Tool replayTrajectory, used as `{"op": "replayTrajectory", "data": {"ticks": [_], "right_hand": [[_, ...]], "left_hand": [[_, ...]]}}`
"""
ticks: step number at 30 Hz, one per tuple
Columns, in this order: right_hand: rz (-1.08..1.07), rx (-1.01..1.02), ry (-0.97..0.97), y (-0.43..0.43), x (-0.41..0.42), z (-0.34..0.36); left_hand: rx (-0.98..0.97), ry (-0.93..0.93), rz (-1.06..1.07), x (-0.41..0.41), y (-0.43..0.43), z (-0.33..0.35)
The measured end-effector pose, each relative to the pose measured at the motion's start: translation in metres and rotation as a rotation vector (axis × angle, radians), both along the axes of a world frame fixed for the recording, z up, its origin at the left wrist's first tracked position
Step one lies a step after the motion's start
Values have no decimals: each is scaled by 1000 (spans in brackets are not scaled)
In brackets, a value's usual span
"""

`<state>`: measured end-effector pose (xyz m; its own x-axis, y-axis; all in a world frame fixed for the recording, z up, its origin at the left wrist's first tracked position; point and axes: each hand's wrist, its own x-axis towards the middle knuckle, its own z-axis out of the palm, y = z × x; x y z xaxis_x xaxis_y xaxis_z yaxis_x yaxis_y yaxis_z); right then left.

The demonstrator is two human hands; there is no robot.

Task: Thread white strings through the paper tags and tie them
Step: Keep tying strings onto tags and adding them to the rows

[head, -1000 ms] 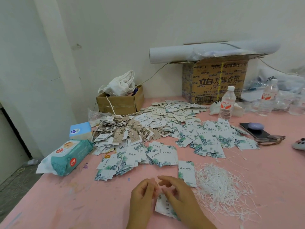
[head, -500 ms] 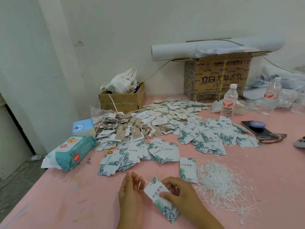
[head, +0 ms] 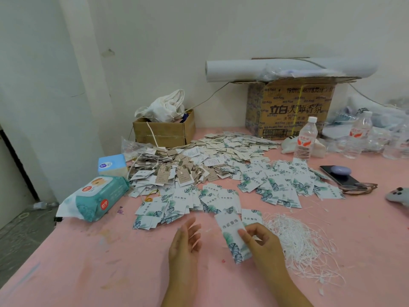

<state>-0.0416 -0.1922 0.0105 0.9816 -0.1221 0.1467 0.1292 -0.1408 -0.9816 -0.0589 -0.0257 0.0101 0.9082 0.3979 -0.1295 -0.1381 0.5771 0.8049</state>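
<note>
From the head camera, the right hand (head: 263,243) pinched a tag (head: 231,234) above the pink table (head: 88,262), just left of the string pile (head: 303,244). The left hand (head: 186,242) hovered near the tag, fingers loosely spread, holding nothing.

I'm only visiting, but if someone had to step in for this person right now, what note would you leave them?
Left hand: open, holding nothing.
Right hand: pinches one leaf-printed tag; I cannot tell whether a string is through it.
White strings: loose heap just right of the right hand.
Done, it seems: the brown tags farther back already carry strings.
Left: the spread leaf tags, with no strings visible on them, still need threading and tying.
</note>
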Motion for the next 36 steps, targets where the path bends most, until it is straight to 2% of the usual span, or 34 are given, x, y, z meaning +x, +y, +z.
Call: {"op": "replayTrajectory", "data": {"ticks": [5, 11, 14, 16, 17, 19, 22, 24, 26, 29, 36], "right_hand": [[-201, 84, 61, -20, 32, 21], [-410, -19, 24, -57, 122, 67], [-434, -78, 213, -75, 151, 71], [-399, -339, 370, -85, 157, 61], [-367, -508, 371, -88, 155, 54], [-247, -744, 198, -90, 143, 41], [115, -1002, -69, -81, 112, 34], [354, -1126, -77, -73, 92, 34], [490, -1260, -7, -67, 77, 33], [479, -1353, 60, -62, 64, 30], [457, -1417, 43, -58, 54, 33]], "left_hand": [[26, 6, -7, 1, 0, -5], [79, -1, -37, 8, 2, -13], [96, -12, -60, 14, 2, -15], [98, -20, -66, 16, 2, -17], [97, -22, -68, 16, 3, -18], [101, -24, -71, 16, 3, -18], [124, -32, -80, 12, 2, -19], [161, -31, -91, 9, 1, -18], [189, -28, -87, 5, 0, -16], [212, -20, -73, 1, -1, -13], [246, 2, -91, -6, 0, -10]]}}
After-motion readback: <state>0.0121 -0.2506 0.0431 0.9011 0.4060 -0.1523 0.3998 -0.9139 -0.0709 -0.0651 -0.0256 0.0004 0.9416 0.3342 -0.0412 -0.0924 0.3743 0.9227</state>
